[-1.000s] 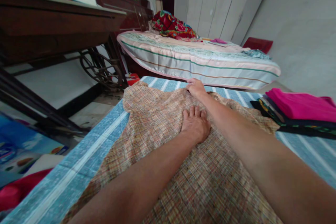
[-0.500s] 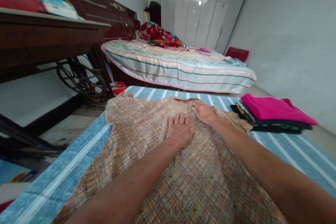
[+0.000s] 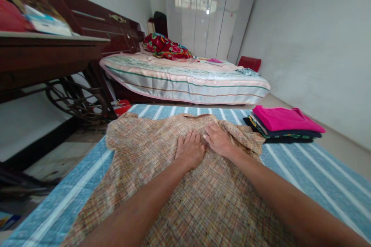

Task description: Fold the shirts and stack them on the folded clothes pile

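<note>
A tan checked garment (image 3: pixel 162 185) lies spread on a blue striped mat (image 3: pixel 313 177) in front of me. My left hand (image 3: pixel 189 151) lies flat on the cloth near its far end, fingers stretched out together. My right hand (image 3: pixel 218 139) rests right beside it, touching it, palm down on the same cloth with fingers extended. Neither hand holds anything. The cloth's far right corner is rumpled.
A stack of folded clothes, pink on top (image 3: pixel 285 123), sits on the mat at the right. A low mattress (image 3: pixel 185 81) with a red floral bundle (image 3: pixel 165 46) lies beyond. A dark wooden treadle sewing table (image 3: pixel 55 65) stands at left. White wardrobes (image 3: pixel 203 19) line the back wall.
My right hand has drawn back from the garment's far edge to sit beside my left hand. The view has tilted up and shifted.
</note>
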`<state>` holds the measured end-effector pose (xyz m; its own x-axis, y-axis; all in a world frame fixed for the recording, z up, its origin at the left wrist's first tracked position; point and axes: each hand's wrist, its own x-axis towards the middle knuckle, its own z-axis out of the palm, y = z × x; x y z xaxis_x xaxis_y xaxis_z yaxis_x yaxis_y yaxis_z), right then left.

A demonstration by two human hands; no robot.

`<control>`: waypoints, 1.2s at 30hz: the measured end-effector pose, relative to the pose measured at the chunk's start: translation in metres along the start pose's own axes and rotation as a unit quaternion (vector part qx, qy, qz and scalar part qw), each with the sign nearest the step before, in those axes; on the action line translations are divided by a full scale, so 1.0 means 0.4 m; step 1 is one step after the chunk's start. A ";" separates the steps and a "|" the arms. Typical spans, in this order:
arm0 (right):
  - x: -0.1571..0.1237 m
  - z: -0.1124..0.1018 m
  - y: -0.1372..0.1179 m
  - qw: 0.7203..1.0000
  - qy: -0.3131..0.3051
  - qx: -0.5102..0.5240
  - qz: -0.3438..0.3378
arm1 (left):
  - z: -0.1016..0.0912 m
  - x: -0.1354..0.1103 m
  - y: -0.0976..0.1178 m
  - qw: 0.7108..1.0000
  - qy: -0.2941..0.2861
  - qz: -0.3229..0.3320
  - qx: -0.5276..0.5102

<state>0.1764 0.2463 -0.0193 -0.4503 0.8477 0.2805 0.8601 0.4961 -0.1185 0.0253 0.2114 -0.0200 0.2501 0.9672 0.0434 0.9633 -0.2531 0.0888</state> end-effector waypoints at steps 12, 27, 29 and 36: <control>-0.097 -0.028 -0.028 0.997 -0.050 0.014 0.053 | -0.009 0.003 -0.006 0.999 -0.013 0.006 0.033; -0.185 -0.059 -0.115 0.993 -0.088 0.076 0.001 | -0.014 0.004 -0.004 0.999 -0.041 0.002 0.003; -0.204 -0.060 -0.123 0.990 -0.111 0.082 0.008 | -0.022 0.012 -0.006 0.998 -0.059 -0.001 -0.018; -0.216 -0.085 -0.157 0.991 -0.104 0.088 0.009 | -0.087 0.068 -0.048 0.997 -0.065 -0.004 -0.033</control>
<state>0.1692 0.1356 -0.0035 -0.4910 0.8678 0.0765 0.8212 0.4904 -0.2918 0.0101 0.2418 0.0143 0.2577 0.9623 -0.0874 0.9579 -0.2426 0.1533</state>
